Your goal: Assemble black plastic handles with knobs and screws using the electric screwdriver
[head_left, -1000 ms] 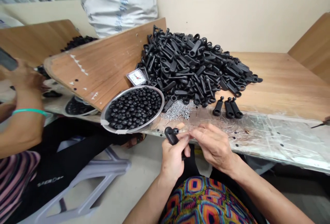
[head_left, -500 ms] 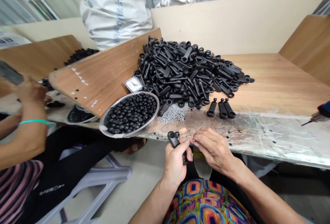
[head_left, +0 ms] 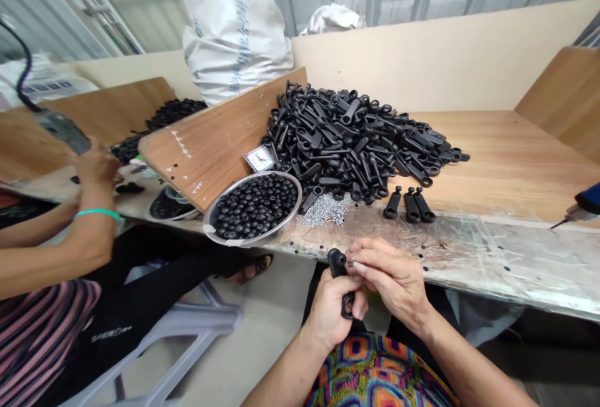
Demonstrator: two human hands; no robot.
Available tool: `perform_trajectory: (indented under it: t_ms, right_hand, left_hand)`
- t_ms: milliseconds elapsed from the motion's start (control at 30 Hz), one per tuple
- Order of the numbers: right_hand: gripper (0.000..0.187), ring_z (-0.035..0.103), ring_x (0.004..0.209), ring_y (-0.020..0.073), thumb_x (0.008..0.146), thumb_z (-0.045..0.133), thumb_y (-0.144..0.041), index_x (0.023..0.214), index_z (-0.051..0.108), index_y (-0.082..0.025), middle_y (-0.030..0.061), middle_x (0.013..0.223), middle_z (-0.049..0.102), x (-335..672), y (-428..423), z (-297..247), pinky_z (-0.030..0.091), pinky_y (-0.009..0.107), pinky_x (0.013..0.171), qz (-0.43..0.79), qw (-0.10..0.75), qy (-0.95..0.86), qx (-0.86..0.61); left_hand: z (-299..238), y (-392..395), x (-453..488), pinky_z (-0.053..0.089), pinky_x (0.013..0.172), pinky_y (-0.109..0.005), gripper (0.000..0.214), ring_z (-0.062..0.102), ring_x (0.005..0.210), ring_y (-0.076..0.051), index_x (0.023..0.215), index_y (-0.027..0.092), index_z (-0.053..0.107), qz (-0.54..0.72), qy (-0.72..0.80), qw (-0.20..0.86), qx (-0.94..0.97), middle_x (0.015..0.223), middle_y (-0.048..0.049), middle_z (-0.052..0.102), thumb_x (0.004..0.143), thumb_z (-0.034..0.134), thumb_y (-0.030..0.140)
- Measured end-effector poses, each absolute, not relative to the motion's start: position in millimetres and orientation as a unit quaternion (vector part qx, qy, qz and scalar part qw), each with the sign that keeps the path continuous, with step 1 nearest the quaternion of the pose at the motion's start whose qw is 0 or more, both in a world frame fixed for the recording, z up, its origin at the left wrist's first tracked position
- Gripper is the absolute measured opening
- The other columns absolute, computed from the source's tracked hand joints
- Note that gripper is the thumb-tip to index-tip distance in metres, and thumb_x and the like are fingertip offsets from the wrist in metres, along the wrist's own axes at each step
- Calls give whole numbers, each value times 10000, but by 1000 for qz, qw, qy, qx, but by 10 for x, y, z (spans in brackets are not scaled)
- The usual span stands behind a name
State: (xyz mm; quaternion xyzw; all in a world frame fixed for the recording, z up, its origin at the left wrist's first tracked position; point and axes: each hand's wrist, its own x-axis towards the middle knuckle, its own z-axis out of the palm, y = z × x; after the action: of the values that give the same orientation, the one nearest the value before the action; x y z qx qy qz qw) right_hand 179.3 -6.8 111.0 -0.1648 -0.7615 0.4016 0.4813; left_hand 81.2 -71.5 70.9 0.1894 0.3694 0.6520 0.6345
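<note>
My left hand [head_left: 334,310] is closed round a black plastic crank handle [head_left: 336,264], its rounded end sticking up past the thumb and its ring end showing below. Close beside that upper end, my right hand [head_left: 391,276] has its thumb and fingertips pinched together. Something tiny may be between them, too small to make out. Beyond the hands lies a small heap of silvery screws [head_left: 325,210]. A metal bowl [head_left: 287,227] full of black round knobs [head_left: 255,207] stands to the left of it. Several finished-looking handles [head_left: 412,206] lie in a row on the table edge.
A large pile of black crank handles [head_left: 347,138] covers the table's middle. A wooden divider [head_left: 225,135] separates a co-worker's place, where a hand [head_left: 96,166] holds a power screwdriver [head_left: 63,130]. Another screwdriver's tip [head_left: 569,216] juts in at right. White sacks [head_left: 239,32] stand behind.
My right fingers have come up against the handle's upper end, and the left hand has turned the handle. The view has shifted left. The co-worker's tool is more in view.
</note>
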Motion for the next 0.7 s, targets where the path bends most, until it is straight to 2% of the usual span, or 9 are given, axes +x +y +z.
perform_trajectory:
  t_ms: [233, 500, 700]
  right_hand:
    - [175, 627, 829, 166, 822, 560, -130, 882, 705, -204, 65, 908, 674, 1724, -72, 1049, 509, 285, 741, 300, 493, -804, -142]
    - [193, 636, 827, 166, 852, 518, -125, 947, 675, -185, 63, 871, 689, 1715, -53, 981, 494, 285, 742, 222, 497, -827, -139]
    - [174, 607, 697, 142, 870, 500, -159, 957, 651, -160, 52, 791, 671, 1790, -30, 970, 477, 265, 665, 233, 436, -852, -172]
  left_hand:
    - [750, -751, 810, 255, 355, -212, 263, 358, 269, -80, 386, 129, 455, 656, 403, 611, 184, 289, -7, 406, 626, 551, 177]
    - [746, -754, 845, 239, 367, -225, 259, 345, 264, -80, 369, 136, 447, 647, 415, 617, 171, 286, -6, 396, 612, 529, 173]
    - [684, -726, 881, 254, 363, -231, 218, 332, 267, -87, 430, 148, 462, 645, 426, 612, 170, 295, 11, 394, 631, 531, 196]
